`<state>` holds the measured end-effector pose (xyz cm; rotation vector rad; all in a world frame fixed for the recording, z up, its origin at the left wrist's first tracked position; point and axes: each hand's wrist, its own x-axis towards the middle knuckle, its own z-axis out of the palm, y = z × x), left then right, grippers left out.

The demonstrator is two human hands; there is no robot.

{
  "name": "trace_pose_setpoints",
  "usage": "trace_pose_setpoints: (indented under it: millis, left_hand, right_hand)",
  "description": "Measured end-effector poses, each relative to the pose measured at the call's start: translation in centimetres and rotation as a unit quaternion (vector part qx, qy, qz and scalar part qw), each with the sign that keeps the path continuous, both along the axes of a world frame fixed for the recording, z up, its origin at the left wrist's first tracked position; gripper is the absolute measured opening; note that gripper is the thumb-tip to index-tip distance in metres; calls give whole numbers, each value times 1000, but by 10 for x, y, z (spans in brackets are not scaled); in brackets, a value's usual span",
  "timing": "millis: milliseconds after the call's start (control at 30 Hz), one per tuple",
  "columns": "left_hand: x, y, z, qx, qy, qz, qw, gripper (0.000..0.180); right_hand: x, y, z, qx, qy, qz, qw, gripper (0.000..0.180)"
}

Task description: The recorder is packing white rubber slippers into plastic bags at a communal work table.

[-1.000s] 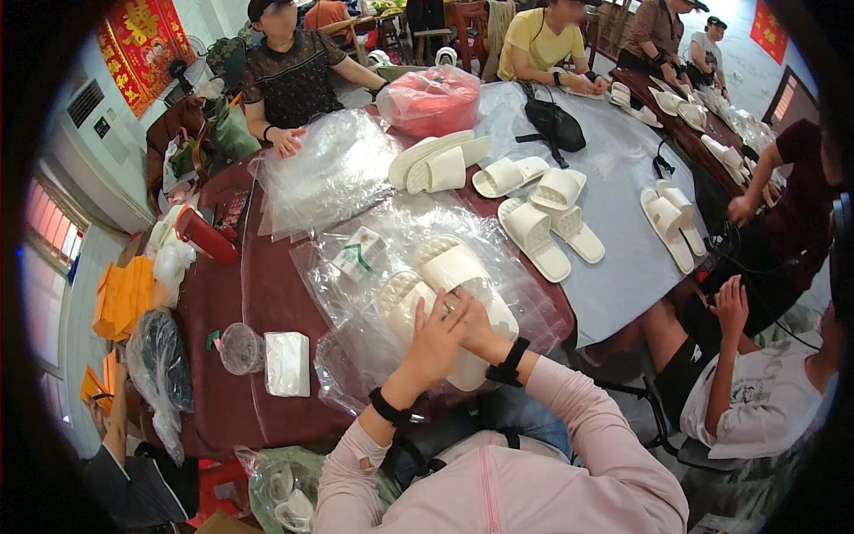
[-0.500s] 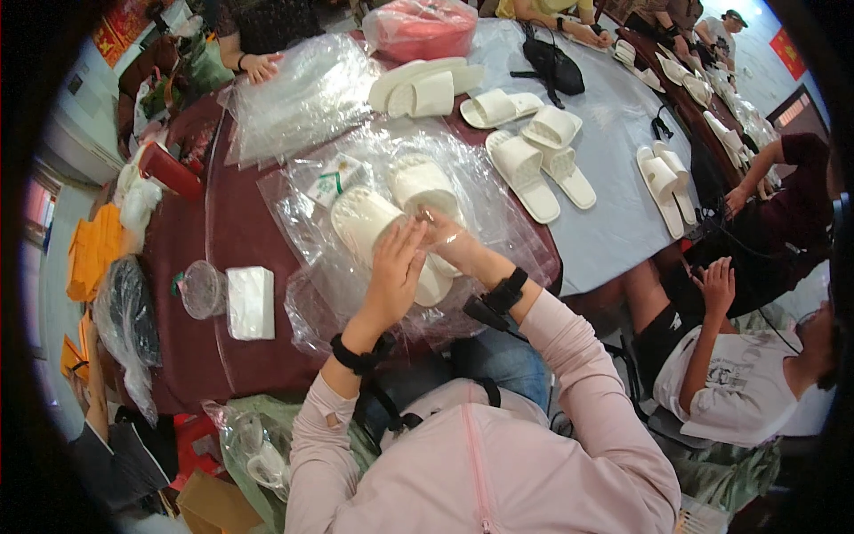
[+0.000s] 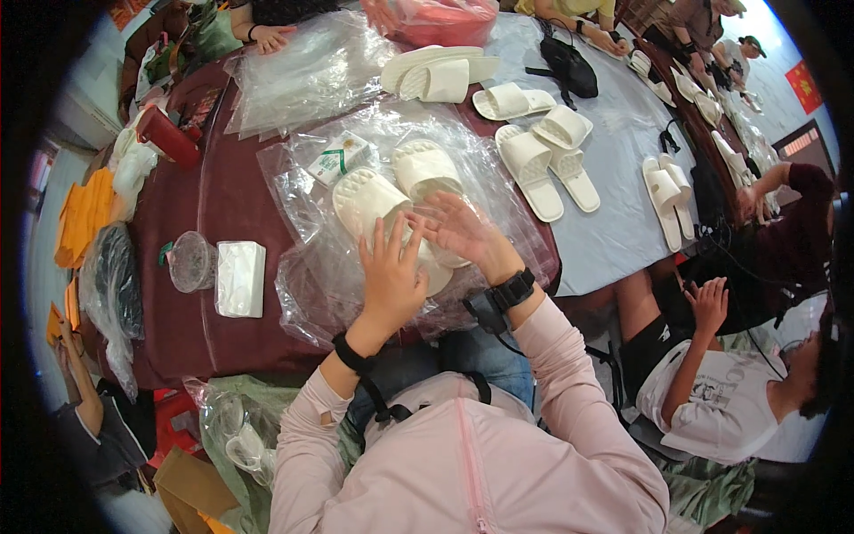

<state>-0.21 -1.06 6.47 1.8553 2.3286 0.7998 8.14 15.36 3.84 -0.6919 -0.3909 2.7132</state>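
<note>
Left hand [image 3: 396, 278] and right hand [image 3: 470, 233] are holding their fingers loosely spread, pinching nothing visible.
Under and beyond the fingertips, 2 white, slide-shaped, foam-like slippers [image 3: 427, 167] are lying on clear, crinkled plastic bags [image 3: 301, 238], probably weighing little, flexing softly, suiting a sole-edge grip.

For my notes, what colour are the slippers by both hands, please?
The slippers are creamy white, best in the head view.

Two slippers [image 3: 427, 167] by the person's two hands [image 3: 393, 276], one clear tub [image 3: 191, 262], one red canister [image 3: 169, 140]
</note>
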Motion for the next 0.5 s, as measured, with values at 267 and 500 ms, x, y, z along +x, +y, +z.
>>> trace_pose_setpoints:
  millis: [267, 500]
  left_hand:
    - [2, -8, -27, 8, 9, 91, 996, 61]
    - [2, -7, -4, 14, 7, 71, 997, 56]
  right_hand:
    - [-5, 4, -2, -111, 1, -31, 993, 61]
    - [-16, -15, -27, 814, -298, 63, 495, 55]
